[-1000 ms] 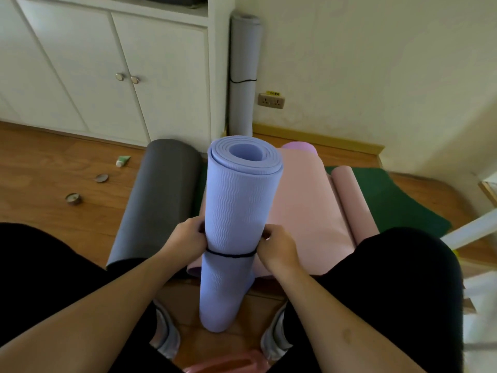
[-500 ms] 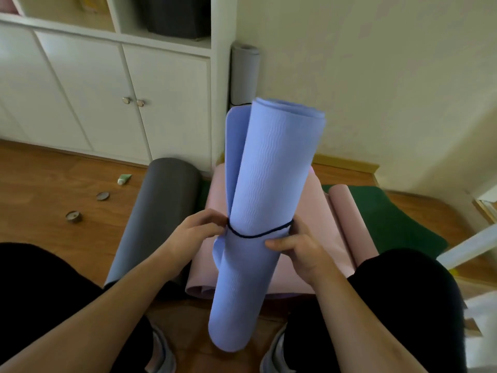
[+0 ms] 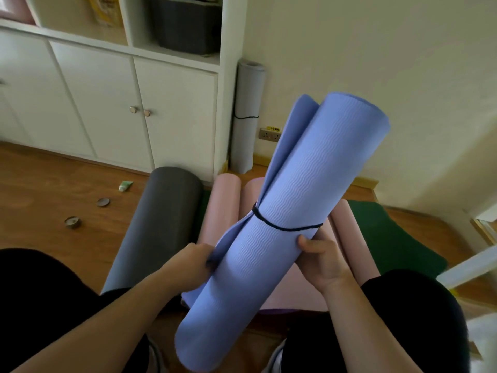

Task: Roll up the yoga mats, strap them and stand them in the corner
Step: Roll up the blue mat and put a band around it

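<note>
Both hands, left hand [image 3: 192, 265] and right hand [image 3: 321, 261], gripped the tilted purple mat [image 3: 279, 232] just below its black strap [image 3: 285, 226].

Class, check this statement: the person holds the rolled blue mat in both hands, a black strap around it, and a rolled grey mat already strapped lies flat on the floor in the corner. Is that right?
Not quite. The head view shows the strapped grey mat standing upright in the corner, not lying flat. The rest holds: left hand and right hand hold the blue mat, with the black strap around it.
</note>
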`<state>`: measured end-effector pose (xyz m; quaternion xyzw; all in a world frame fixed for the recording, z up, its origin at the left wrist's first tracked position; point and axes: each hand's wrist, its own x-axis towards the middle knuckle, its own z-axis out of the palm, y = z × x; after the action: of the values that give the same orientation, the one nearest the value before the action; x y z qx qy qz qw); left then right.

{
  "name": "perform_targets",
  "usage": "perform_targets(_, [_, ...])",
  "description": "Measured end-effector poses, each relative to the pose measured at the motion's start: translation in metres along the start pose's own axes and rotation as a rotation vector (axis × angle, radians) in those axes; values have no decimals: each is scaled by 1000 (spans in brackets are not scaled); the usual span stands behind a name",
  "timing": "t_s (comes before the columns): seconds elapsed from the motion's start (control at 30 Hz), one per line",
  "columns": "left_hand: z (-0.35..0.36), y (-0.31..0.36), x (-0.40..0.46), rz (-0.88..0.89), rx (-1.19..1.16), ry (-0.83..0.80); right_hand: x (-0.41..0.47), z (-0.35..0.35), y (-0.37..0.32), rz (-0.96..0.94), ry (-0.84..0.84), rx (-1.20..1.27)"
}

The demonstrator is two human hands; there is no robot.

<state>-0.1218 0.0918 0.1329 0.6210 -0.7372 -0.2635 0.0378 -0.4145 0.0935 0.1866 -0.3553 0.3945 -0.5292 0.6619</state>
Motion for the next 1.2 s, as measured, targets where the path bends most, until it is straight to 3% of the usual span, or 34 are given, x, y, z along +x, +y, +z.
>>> perform_targets(0.1, [-4, 8, 0, -11, -83, 80, 3, -2, -4, -24, 42, 32])
perform_targets(0.27, [-21, 0, -2, -232, -666, -204, 8, -5, -20, -72, 61, 89])
perform_targets(0.37, [-18, 10, -5, -139, -941, -324, 13, -7, -26, -98, 120, 125])
perform_targets(0.4, [-16, 14, -7, -73, -935, -327, 14, -7, -27, -108, 137, 146])
perform_targets(0.53, [-9, 27, -14, 140, -372, -93, 15, 1, -20, -103, 205, 176])
perform_targets(0.63, [-4, 41, -13, 155, -337, 25, 15, 12, -9, -45, 219, 56])
perform_targets(0.73, [1, 48, -8, 89, -343, 130, 20, 19, -8, -39, 357, -107])
perform_targets(0.83, [2, 48, -5, 25, -323, 162, 20, 13, -19, -372, 598, -530])
perform_targets(0.93, [1, 47, -4, 3, -272, 162, 20, 5, -36, -681, 594, -976])
perform_targets(1.2, [2, 61, -2, 20, -369, 200, 41, 1, -38, -769, 587, -1240])
